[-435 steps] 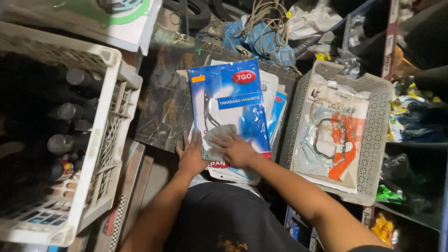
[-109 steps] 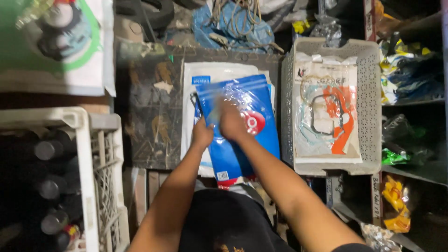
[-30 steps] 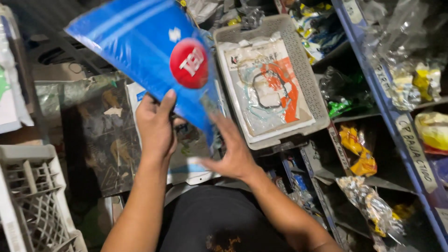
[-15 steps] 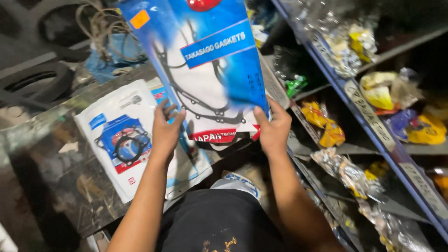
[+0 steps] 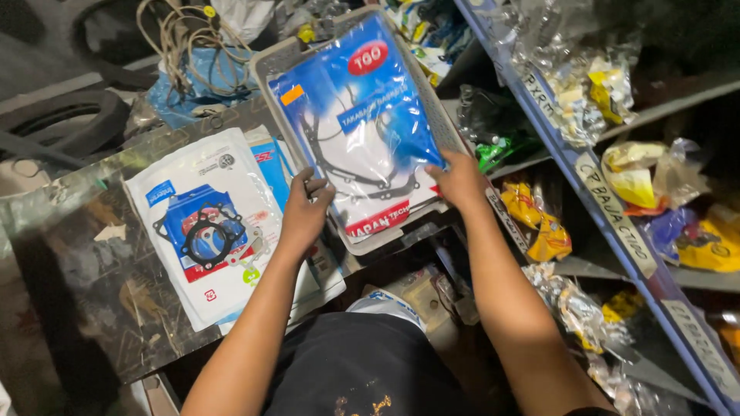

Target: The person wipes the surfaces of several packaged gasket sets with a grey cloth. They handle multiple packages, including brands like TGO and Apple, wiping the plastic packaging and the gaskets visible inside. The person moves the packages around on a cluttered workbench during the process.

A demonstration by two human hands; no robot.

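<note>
— What do I have on the worn counter (image 5: 92,270)?

— A white gasket packet (image 5: 204,231) lies flat there, overlapping other packets beneath it. Behind it I note a tangle of cord (image 5: 189,38) on a blue bag (image 5: 185,92), beside a black tyre (image 5: 65,123).

— And to the right?

— Shelving (image 5: 617,223) crowded with yellow and clear plastic parts bags (image 5: 539,223).

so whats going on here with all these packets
A person is holding a blue plastic gasket packet with both hands, the left hand on its lower left edge and the right hand on its lower right edge. The packet sits over a grey plastic basket with more packets under it. To the left, a white gasket packet lies flat on the worn counter. Shelves of bagged parts stand to the right.
</note>
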